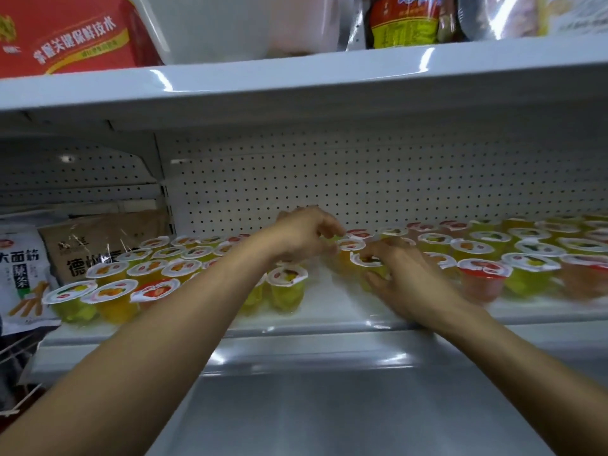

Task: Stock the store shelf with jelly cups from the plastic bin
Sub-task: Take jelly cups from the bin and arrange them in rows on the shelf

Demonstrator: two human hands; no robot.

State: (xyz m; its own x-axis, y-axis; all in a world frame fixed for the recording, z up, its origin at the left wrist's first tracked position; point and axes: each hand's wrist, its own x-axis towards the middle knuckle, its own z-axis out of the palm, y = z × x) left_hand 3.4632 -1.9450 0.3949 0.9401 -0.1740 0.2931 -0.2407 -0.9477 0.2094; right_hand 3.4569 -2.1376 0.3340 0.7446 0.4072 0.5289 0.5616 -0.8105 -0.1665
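Shelf: a white metal shelf [329,311] with a perforated back panel [362,179] behind it. Both arms reach in over the front edge.
Jelly cups: the sealed jelly cups [158,268] stand upright in rows on the shelf, one cluster at left and another at right, with a bare strip between them in the middle.
Right hand: the right hand [399,269] is down in that gap, fingers curled over the lid of a yellow cup [363,260], thumb against its side. It grips the cup.
Left hand: the left hand [306,236] is further back, fingers bent, tips at the rim of an orange cup [351,244]. It's too blurred; I cannot tell whether it holds it.
Left end: a white snack bag [23,268] and a brown bag [105,245] sit beside the cups.
Above: an upper shelf [296,80] carries a red box [65,34].
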